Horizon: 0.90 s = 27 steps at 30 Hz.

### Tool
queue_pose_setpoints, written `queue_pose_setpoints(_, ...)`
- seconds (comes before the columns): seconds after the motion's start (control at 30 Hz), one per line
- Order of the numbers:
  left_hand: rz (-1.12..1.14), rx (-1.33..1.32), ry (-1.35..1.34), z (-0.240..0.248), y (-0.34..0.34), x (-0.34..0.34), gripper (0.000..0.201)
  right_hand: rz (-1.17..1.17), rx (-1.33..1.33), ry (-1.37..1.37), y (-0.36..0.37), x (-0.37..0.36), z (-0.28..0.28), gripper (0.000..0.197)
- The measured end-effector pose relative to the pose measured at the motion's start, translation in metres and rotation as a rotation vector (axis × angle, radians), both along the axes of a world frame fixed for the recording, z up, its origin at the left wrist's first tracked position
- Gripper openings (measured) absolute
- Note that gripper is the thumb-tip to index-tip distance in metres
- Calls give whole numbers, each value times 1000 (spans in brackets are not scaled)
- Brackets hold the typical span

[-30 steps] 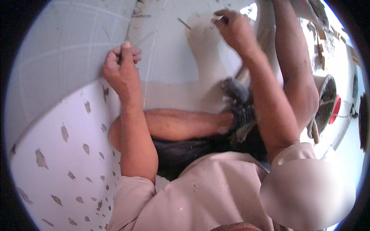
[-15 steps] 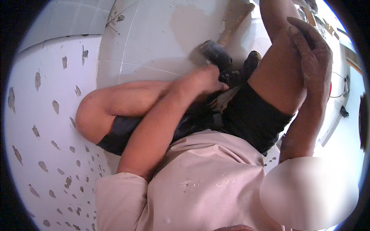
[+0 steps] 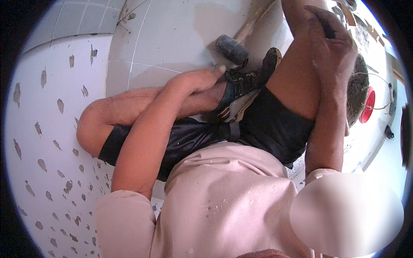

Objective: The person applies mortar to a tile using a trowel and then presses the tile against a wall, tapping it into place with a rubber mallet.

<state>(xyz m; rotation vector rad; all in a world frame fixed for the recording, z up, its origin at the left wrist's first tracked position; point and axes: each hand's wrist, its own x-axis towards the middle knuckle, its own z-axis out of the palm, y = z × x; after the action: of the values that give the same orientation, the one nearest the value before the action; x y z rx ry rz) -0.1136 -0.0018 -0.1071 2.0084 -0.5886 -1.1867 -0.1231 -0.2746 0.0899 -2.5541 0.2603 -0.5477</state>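
Observation:
My left hand rests on the lower shin of my folded leg, beside the dark lace-up shoe. Its thumb side points toward the laces, the other fingers are partly hidden, and I see no object in it. Just beyond the shoe lies a mallet with a black cylindrical head and a wooden handle, on the tiled floor. My right hand lies draped over my raised knee, fingers spread and curved along the leg, empty. Pale dust covers its skin.
On the left stands a white wall pitted with many grey chip marks. Large grey tiles cover the floor, with a twig by the wall's corner. To the right are a dark round tub and a red bucket with a wire handle.
My left hand has drawn back leftward from the shoe onto the shin, uncovering the laces. My right hand stays on the knee. The view has shifted slightly, showing more of the red bucket.

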Motion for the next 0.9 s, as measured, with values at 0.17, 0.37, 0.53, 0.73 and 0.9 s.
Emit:
queue_pose_setpoints(0.17, 536, -72, -535, 37, -4, 35, 24, -208, 94, -206, -15, -41, -3, 14)
queue_pose_setpoints(0.37, 798, -135, -37, 58, 34, 63, 25, -561, -128, 31, -108, -119, 29, 20)
queue_pose_setpoints(0.53, 1001, -255, -86, 35, 63, 92, 21, -246, -696, 1015, -142, -146, 12, 31)
queue_pose_setpoints(0.73, 964, -214, -29, 34, 47, 88, 21, -484, -587, 1236, -156, -153, -4, 27)
queue_pose_setpoints(0.9, 1046, -210, -14, 42, 71, 96, 22, -369, -636, 1226, -133, -124, 16, 34)
